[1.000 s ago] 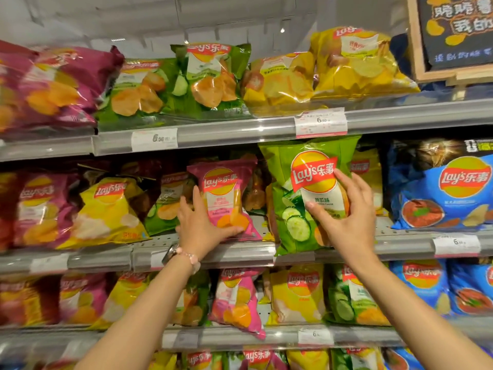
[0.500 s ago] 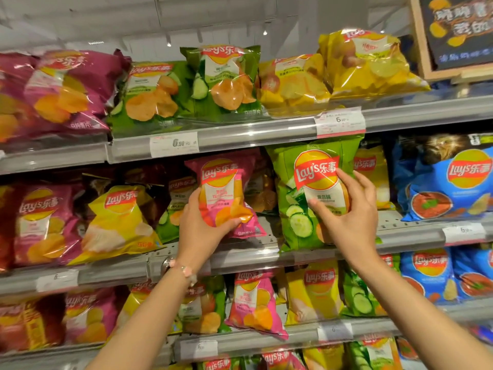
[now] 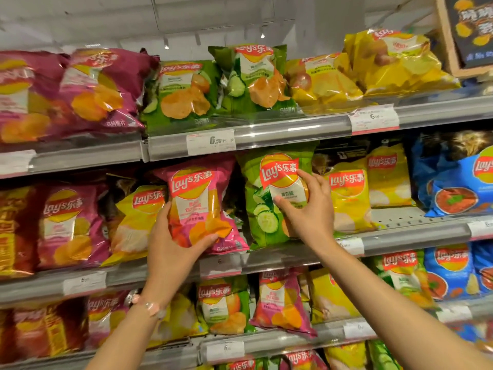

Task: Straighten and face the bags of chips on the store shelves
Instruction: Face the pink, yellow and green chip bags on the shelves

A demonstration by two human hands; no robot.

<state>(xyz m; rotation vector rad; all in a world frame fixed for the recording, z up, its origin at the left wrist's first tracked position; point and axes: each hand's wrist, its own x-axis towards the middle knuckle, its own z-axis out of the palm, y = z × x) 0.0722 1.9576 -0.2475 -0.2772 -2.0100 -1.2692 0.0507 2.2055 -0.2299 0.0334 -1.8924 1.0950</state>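
Left hand [image 3: 170, 249] grips the upright pink Lay's bag [image 3: 200, 206] low at its left edge; right hand [image 3: 306, 209] pinches the neighbouring green cucumber bag [image 3: 269, 198] mid-front.

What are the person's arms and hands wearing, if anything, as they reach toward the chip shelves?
Both forearms are bare, with no sleeves in view. The left hand has a bracelet of pale pink and clear rounded beads at its wrist. The right hand and its wrist carry nothing: no watch, gloves or rings are visible on either hand's fingers.

"Lay's" on pink bag [image 3: 198, 206], green bag [image 3: 269, 201], "6.50" on price tag [image 3: 210, 141]
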